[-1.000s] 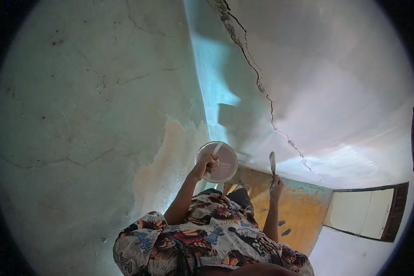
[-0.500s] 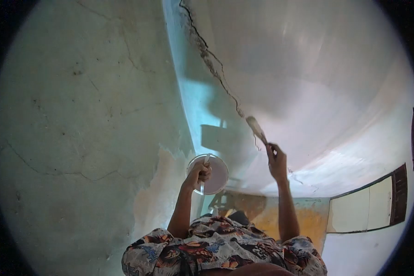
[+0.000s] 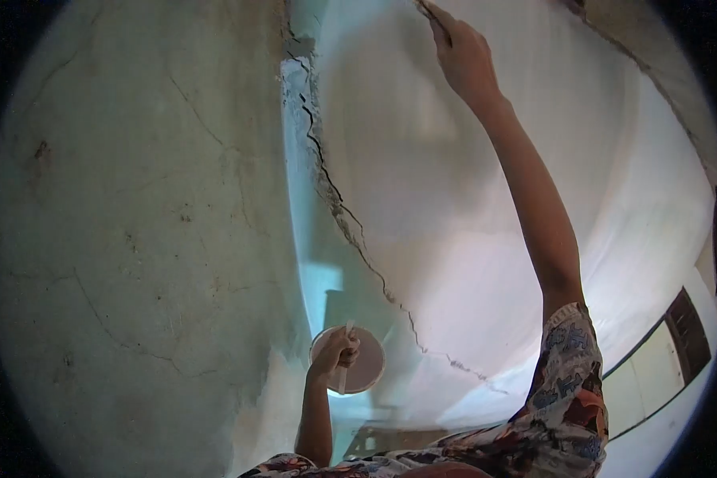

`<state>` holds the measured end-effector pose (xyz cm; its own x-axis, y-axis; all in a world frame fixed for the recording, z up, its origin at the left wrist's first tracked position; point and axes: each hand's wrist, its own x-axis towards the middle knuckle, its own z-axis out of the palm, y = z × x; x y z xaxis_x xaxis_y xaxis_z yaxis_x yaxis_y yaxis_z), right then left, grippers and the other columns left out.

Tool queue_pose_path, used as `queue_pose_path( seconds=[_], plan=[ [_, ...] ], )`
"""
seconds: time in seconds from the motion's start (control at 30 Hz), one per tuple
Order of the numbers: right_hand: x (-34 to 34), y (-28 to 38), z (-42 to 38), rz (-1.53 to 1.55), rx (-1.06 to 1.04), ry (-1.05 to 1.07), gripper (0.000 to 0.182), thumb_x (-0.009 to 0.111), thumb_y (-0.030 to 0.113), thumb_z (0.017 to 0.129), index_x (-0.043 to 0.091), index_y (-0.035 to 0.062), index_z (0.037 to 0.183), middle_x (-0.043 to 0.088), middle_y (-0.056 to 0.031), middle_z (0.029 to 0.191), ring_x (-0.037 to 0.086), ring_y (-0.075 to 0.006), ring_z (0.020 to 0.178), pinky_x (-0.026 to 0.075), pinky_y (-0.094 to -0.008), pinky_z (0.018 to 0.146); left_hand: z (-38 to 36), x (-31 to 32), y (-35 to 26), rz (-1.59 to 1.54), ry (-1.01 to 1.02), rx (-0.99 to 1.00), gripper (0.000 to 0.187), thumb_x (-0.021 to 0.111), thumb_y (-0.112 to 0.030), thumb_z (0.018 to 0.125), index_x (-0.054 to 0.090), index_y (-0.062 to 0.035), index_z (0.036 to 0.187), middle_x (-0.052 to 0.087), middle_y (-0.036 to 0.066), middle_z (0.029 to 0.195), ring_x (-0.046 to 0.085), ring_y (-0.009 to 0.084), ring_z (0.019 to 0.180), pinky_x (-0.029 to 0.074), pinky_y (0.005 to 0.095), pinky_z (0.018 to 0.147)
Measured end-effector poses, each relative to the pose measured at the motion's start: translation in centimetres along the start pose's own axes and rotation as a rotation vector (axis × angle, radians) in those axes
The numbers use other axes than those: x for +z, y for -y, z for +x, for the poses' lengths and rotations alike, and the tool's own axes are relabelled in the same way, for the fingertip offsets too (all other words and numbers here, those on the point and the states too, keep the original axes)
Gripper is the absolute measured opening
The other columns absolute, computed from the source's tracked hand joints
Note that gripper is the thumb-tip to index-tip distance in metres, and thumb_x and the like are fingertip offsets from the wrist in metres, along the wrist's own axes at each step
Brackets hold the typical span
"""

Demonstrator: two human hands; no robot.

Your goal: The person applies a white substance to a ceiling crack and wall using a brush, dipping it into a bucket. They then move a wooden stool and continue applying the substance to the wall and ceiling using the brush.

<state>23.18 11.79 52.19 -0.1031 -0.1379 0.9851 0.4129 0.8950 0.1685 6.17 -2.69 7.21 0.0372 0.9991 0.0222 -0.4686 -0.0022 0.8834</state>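
Gripping a white strap handle (image 3: 342, 382), the left hand (image 3: 338, 350) holds a round bucket (image 3: 368, 362) low in the view, near the corner between the greenish wall (image 3: 135, 239) and the pale wall (image 3: 470, 223). The fist covers part of the bucket's top; whether its pinkish disc is a lid or contents cannot be told, and the sides are out of sight. Well apart from it, the right hand (image 3: 466, 60) is raised at the top edge, fingers closed around a hand tool (image 3: 425, 9). Only a sliver of that shows, the rest cut off, so its kind and whether it touches the wall are unclear. Between the arms, a jagged crack (image 3: 321, 163) slants down the pale wall, its lower end too faint to trace. A printed shirt sleeve (image 3: 570, 358) hides part of a framed panel (image 3: 649, 374).
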Motion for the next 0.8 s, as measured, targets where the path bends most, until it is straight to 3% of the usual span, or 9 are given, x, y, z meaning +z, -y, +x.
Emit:
queue_pose_path(
  seconds=[0.03, 0.13, 0.23, 0.33, 0.43, 0.57, 0.7, 0.77, 0.8],
  plan=[
    [3.9, 0.5, 0.2, -0.004, 0.074, 0.043, 0.027, 0.047, 0.011, 0.087, 0.058, 0.0027, 0.109, 0.060, -0.0257, 0.092, 0.059, -0.0323, 0.082, 0.047, -0.0422, 0.076, 1.2, -3.4, 1.3, -0.041, 0.026, -0.020, 0.014, 0.050, -0.009, 0.079, 0.036, -0.0129, 0.083, 0.033, -0.005, 0.061, 0.027, 0.0036, 0.043, 0.020, 0.0197, 0.038],
    [7.6, -1.1, 5.2, -0.121, -0.061, 0.009, 0.032, 0.041, 0.009, 0.088, 0.055, 0.0035, 0.117, 0.060, -0.0266, 0.090, 0.059, -0.0356, 0.083, 0.046, -0.0439, 0.078, 1.5, -2.5, 0.8, -0.056, 0.017, 0.043, 0.014, 0.050, -0.010, 0.080, 0.037, -0.0126, 0.084, 0.034, -0.005, 0.061, 0.028, 0.0038, 0.043, 0.021, 0.0196, 0.039],
    [9.9, -0.1, 9.0, -0.135, 0.066, 0.072, 0.034, 0.038, 0.008, 0.086, 0.056, 0.0038, 0.115, 0.061, -0.0269, 0.087, 0.060, -0.0368, 0.087, 0.047, -0.0443, 0.079, 2.3, -2.3, 1.1, -0.039, -0.023, 0.048, 0.014, 0.050, -0.010, 0.080, 0.037, -0.0122, 0.085, 0.036, -0.004, 0.062, 0.028, 0.0040, 0.044, 0.022, 0.0197, 0.039],
    [12.8, -1.3, 11.7, -0.154, -0.030, -0.026, 0.035, 0.036, 0.008, 0.086, 0.053, 0.0033, 0.116, 0.060, -0.0275, 0.091, 0.059, -0.0389, 0.091, 0.047, -0.0449, 0.079, 2.8, -2.2, 1.1, -0.051, 0.003, 0.067, 0.015, 0.051, -0.010, 0.080, 0.038, -0.0122, 0.087, 0.037, -0.004, 0.063, 0.029, 0.0040, 0.044, 0.022, 0.0197, 0.039],
    [15.1, -3.3, 14.1, -0.276, -0.048, 0.012, 0.032, 0.037, 0.008, 0.085, 0.049, 0.0008, 0.114, 0.059, -0.0274, 0.097, 0.059, -0.0413, 0.089, 0.048, -0.0467, 0.078, 4.2, -2.7, 2.0, -0.115, 0.066, 0.101, 0.016, 0.051, -0.010, 0.079, 0.039, -0.0129, 0.089, 0.039, -0.004, 0.064, 0.030, 0.0039, 0.044, 0.023, 0.0196, 0.039],
    [15.5, -2.7, 12.7, -0.308, -0.071, 0.088, 0.025, 0.038, 0.007, 0.084, 0.045, -0.0001, 0.107, 0.058, -0.0265, 0.096, 0.060, -0.0402, 0.088, 0.048, -0.0496, 0.076, 2.0, -2.3, 2.9, -0.086, -0.018, 0.125, 0.015, 0.058, -0.018, 0.080, 0.044, -0.0147, 0.086, 0.037, -0.005, 0.062, 0.029, 0.0038, 0.044, 0.021, 0.0200, 0.038],
    [17.1, -2.1, 7.4, -0.390, -0.025, 0.156, 0.025, 0.039, 0.008, 0.085, 0.045, -0.0012, 0.108, 0.060, -0.0242, 0.091, 0.061, -0.0386, 0.083, 0.049, -0.0491, 0.072, 1.4, -2.3, 2.6, -0.242, -0.023, 0.094, 0.017, 0.052, -0.028, 0.089, 0.046, -0.0126, 0.087, 0.037, -0.005, 0.062, 0.029, 0.0040, 0.044, 0.022, 0.0195, 0.038],
    [18.5, -1.4, 3.4, -0.424, 0.033, 0.201, 0.024, 0.040, 0.010, 0.085, 0.047, -0.0017, 0.105, 0.061, -0.0219, 0.088, 0.062, -0.0374, 0.079, 0.049, -0.0484, 0.068, 0.9, -2.7, 3.0, -0.190, -0.061, 0.069, 0.012, 0.052, -0.016, 0.082, 0.041, -0.0142, 0.087, 0.036, -0.005, 0.063, 0.028, 0.0034, 0.043, 0.020, 0.0192, 0.038],
    [17.0, 0.6, 0.9, -0.445, -0.038, 0.275, 0.025, 0.044, 0.008, 0.085, 0.048, -0.0046, 0.106, 0.062, -0.0214, 0.082, 0.063, -0.0344, 0.075, 0.050, -0.0436, 0.065, 1.0, -2.6, 2.9, -0.156, -0.083, 0.061, 0.016, 0.052, -0.009, 0.079, 0.039, -0.0149, 0.087, 0.036, -0.005, 0.063, 0.027, 0.0031, 0.043, 0.019, 0.0191, 0.038]
  ],
)
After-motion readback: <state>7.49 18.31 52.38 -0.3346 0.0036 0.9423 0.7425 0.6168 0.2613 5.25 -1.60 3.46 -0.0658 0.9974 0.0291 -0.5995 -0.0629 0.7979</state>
